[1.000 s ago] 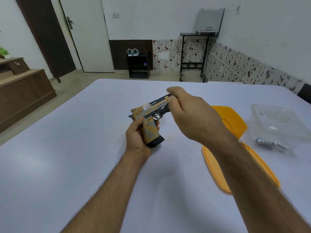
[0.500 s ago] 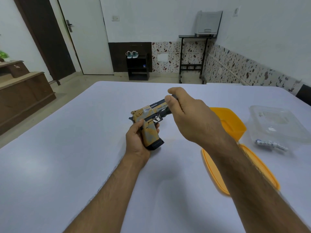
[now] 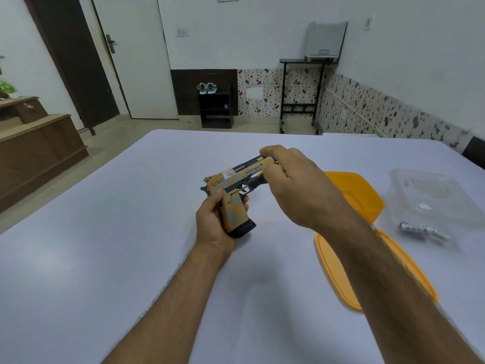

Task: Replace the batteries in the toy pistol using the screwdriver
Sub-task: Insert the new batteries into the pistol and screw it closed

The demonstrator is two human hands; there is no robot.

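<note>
Fingers of the left hand (image 3: 214, 222) wrap the tan-and-grey grip of the toy pistol (image 3: 235, 191), thumb on the near side, holding it upright above the white table (image 3: 105, 232) near its middle. Fingers of the right hand (image 3: 294, 185) curl over the muzzle end of the slide, pinching it from above and the right; the fingertips themselves are mostly hidden behind the hand.

By my reading this is an early step: the pistol is being examined or its slide worked, and no battery cover is visibly open. No screwdriver shows in either hand. To the right lie an orange container (image 3: 359, 195) and its orange lid (image 3: 338, 279), both partly behind the right forearm. Farther right sits a clear plastic box (image 3: 433, 195), with a small silvery wrapped packet (image 3: 422, 229) just in front of it; whether that packet holds batteries I cannot tell.

The next move likely calls for finding the battery compartment and its screw, then freeing the right hand to fetch the screwdriver, which is not in view, while the left hand steadies the pistol.
</note>
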